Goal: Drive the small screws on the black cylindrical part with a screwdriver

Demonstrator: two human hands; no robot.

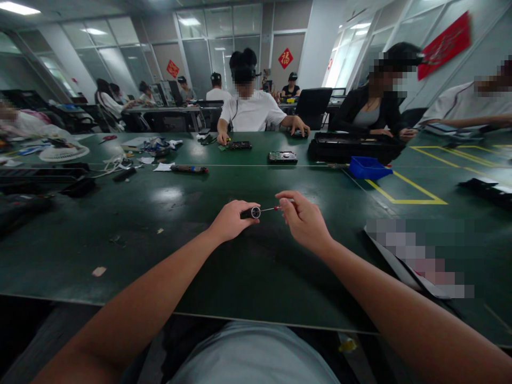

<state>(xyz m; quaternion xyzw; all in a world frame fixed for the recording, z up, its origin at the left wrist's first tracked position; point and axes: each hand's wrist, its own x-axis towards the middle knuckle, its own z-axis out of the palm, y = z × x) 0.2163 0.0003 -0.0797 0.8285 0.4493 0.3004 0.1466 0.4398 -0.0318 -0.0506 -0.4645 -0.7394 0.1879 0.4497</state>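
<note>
Above the green table, my left hand (234, 220) is closed around a small dark cylindrical part (251, 213) with a pale ring at its end, which faces me. My right hand (302, 218) pinches a screwdriver (270, 209) by its handle, partly hidden behind the fingers; a bit of red shows near them. The thin metal shaft points left and its tip meets or nearly meets the right side of the dark part. Whether the tip sits in a screw cannot be made out.
The green table (160, 282) bears a hard drive (282, 157), a blue bin (368, 167), a dark pen-like tool (188, 169) and a long black casing (354, 148). A pixelated sheet (420, 261) lies right. Across the table, a person (252, 109) works with small parts.
</note>
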